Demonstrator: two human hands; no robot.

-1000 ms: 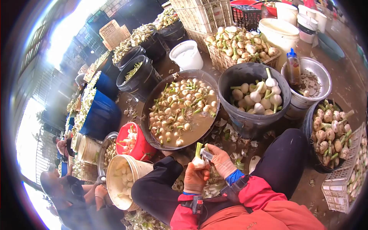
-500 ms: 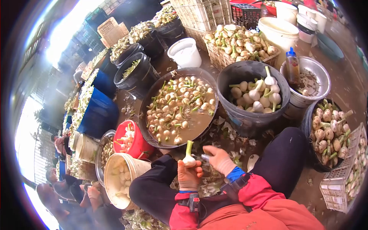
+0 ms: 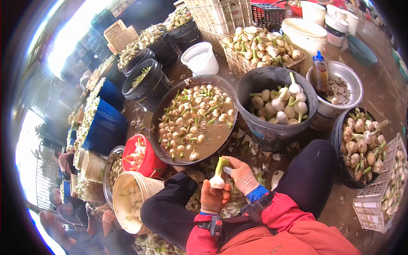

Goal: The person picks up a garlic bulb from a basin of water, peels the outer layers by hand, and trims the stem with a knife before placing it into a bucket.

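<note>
Since half a second ago the garlic bulb [image 3: 217, 182] has tipped so its green stalk leans toward the right hand [image 3: 241, 175], and both hands have drawn closer together over the lap. The left hand [image 3: 212, 197] has its grip closed around the bulb from below; the right hand's grip is pinching a small blade [image 3: 227, 170] against the stalk base, which looks like trimming in progress. Just ahead sits the wide basin [image 3: 165, 104] of muddy water and floating bulbs, its rim near the knuckles. The grey bucket [image 3: 272, 131] stands to the right, the white pail [image 3: 148, 185] to the left. Free room is slim, mostly above the knees.
</note>
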